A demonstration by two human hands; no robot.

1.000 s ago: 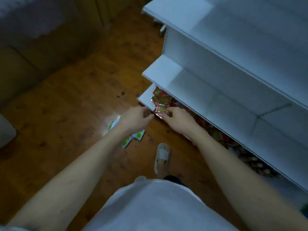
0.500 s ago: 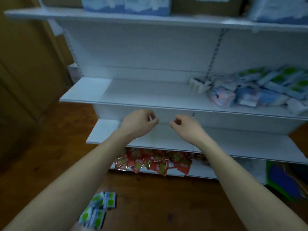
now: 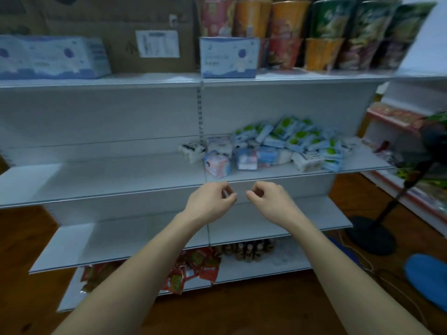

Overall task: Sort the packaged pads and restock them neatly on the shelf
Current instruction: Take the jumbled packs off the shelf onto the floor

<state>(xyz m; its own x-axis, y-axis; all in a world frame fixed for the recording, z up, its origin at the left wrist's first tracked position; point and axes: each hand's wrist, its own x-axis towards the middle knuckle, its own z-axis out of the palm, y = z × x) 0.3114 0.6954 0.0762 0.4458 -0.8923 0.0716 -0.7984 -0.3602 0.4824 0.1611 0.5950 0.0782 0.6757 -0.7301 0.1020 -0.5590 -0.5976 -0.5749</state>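
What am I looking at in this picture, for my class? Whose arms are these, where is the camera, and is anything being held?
The camera sits on a person's head, looking forward and down, so the two bare arms are their own. The left hand and right hand hang loosely curled before a white metal shelf, holding nothing. On that shelf's right part lies a jumbled pile of small white, blue and green pad packets. Red sachets lie on the bottom shelf.

Tall snack bags (image 3: 343, 32) line the top shelf's right end; red sachets (image 3: 196, 269) crowd the bottom shelf's front edge; a fan stand (image 3: 371, 235) sits on the floor.
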